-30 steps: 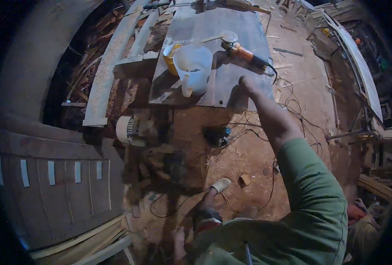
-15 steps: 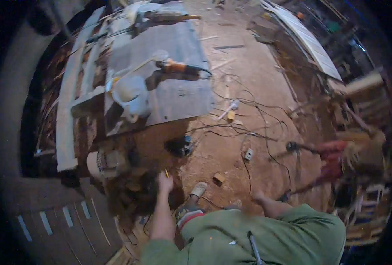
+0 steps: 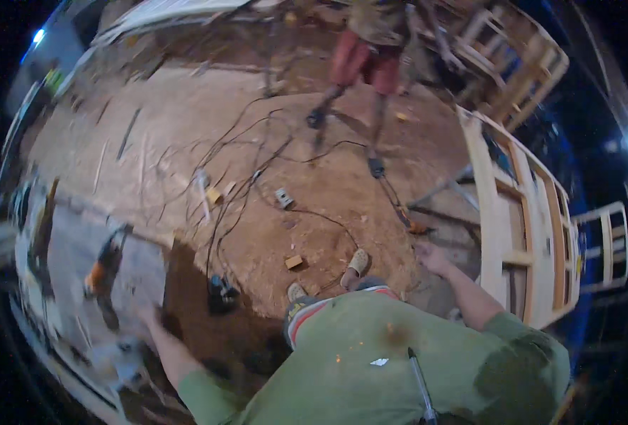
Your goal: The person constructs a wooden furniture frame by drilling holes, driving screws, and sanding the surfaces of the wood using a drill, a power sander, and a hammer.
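Observation:
My left hand (image 3: 144, 312) is stretched out over the near edge of a grey sheet-topped table (image 3: 66, 237). Motion smears its fingers, so any object in them is hidden. Beyond it on the sheet lies an orange and black power tool (image 3: 100, 275); a pale bucket-like container (image 3: 115, 358) stands nearer to me. Out to my right, my right hand (image 3: 434, 258) hangs with its fingers loosely apart and nothing visible in them. Closest to that hand are an orange-ended object (image 3: 416, 228) on the ground and a pale wooden frame (image 3: 480, 170).
Black cables (image 3: 239, 138) snake over the dusty brown floor. Among them lie a grey socket box (image 3: 283, 198) and a yellowish block (image 3: 213, 195). A wooden block (image 3: 294, 262) and a dark blue tool (image 3: 220, 292) lie near my feet. Ahead stands a person in red shorts (image 3: 367, 60).
My view has swung right, moving the table to the left side. The yellow pencil-like thing seen in my left hand earlier cannot be made out now. The other person appears farther ahead.

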`<state>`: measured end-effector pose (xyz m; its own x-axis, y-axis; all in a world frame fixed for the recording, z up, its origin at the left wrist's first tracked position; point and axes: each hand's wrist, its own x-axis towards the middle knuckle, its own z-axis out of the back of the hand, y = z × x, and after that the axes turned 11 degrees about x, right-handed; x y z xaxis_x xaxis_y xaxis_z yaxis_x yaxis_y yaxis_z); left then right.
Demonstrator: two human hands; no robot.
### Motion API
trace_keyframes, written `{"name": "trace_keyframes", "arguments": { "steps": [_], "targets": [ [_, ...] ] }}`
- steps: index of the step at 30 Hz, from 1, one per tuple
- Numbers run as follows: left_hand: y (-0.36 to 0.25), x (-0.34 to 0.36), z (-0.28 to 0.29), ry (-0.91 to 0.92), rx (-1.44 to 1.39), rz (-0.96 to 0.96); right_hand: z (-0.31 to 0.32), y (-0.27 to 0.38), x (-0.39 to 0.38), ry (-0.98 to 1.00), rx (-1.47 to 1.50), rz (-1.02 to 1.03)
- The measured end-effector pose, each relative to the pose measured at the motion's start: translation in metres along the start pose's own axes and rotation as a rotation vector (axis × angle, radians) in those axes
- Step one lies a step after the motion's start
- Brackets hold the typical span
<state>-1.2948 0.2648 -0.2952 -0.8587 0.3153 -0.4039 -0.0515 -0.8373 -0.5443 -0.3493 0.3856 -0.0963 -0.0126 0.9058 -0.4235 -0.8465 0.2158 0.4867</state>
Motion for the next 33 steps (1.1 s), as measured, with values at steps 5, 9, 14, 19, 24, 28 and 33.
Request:
{"name": "trace_keyframes", "arguments": {
  "steps": [5,9,14,19,24,28,33],
  "targets": [
    [-0.045,-0.04,-0.02,-0.623,0.619,-0.028,-0.029,-0.035,-0.136,0.152,-0.076,-0.13],
    [-0.086,-0.132,-0.106,-0.82,0.934,-0.127,-0.026,-0.009,-0.223,0.247,0.264,-0.543],
    [-0.059,-0.308,-0.3,-0.292,1.255,-0.935,-0.068,-0.048,-0.234,0.249,0.411,-0.327],
    [-0.198,-0.527,-0.355,1.481,0.713,-1.236,-0.092,-0.059,-0.219,0.498,0.632,-0.563],
    [-0.226,-0.511,-0.378,1.042,0.736,-1.398,-0.169,-0.108,-0.246,0.823,0.522,-0.409],
    [-0.165,-0.306,-0.414,1.024,0.313,-0.49,-0.122,-0.027,-0.232,0.511,0.057,-0.561],
    [-0.128,-0.221,-0.348,1.182,0.382,0.119,-0.125,0.038,-0.281,0.0,0.298,-0.957]
  ]
}}
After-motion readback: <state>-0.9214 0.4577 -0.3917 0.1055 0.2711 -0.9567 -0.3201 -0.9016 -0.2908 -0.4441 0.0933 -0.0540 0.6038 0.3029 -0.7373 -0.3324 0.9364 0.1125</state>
